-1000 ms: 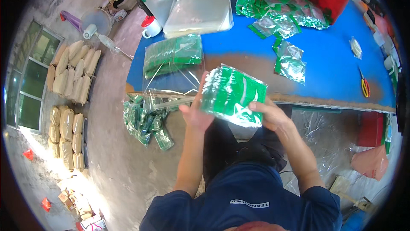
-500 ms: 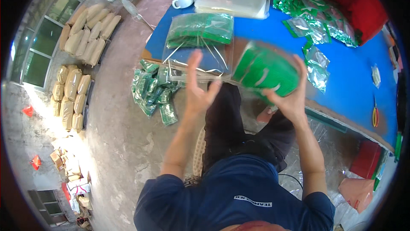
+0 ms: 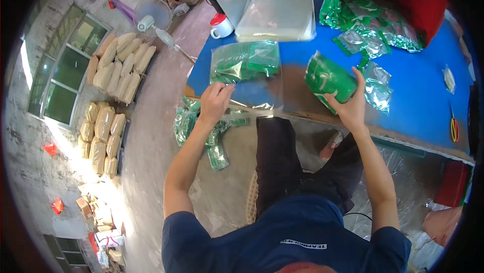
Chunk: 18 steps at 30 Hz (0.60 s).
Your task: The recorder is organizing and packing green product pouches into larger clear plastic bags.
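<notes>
One green packet bundle (image 3: 328, 79) in right hand (image 3: 352, 109).

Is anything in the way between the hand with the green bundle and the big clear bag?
Nothing visible. The right hand holds the green bundle over bare blue table; the clear bag, held by the left hand, lies just beside it.
</notes>
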Available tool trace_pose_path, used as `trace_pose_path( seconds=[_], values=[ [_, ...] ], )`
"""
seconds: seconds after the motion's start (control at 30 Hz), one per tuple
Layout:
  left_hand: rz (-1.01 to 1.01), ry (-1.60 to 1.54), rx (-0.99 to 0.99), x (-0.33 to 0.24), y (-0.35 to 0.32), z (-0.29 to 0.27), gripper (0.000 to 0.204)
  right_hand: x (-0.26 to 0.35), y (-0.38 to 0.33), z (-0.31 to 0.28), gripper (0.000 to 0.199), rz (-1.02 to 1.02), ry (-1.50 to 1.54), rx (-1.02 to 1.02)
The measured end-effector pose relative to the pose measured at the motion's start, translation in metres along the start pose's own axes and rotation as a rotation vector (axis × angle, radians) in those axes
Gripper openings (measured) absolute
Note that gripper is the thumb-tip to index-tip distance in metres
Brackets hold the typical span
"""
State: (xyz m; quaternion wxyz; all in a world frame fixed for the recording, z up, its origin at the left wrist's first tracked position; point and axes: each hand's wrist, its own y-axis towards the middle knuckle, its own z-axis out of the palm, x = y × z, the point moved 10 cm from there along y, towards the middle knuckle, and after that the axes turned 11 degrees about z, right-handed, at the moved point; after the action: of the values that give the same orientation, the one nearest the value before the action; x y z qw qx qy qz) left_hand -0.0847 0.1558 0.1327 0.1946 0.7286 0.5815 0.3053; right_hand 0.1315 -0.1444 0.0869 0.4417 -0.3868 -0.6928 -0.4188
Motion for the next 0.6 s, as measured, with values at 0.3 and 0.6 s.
trace_pose_path(
  seconds=[0.3, 0.6],
  values=[
    [-0.309, -0.322, -0.089, -0.034, 0.084, -0.003, 0.009, 0.001, -0.025, 0.108, 0.068, 0.58, 0.501, 0.731],
    [-0.256, -0.299, -0.134, -0.081, 0.121, -0.007, 0.008, 0.002, -0.018, 0.14, 0.045, 0.651, 0.862, 0.332]
  ],
)
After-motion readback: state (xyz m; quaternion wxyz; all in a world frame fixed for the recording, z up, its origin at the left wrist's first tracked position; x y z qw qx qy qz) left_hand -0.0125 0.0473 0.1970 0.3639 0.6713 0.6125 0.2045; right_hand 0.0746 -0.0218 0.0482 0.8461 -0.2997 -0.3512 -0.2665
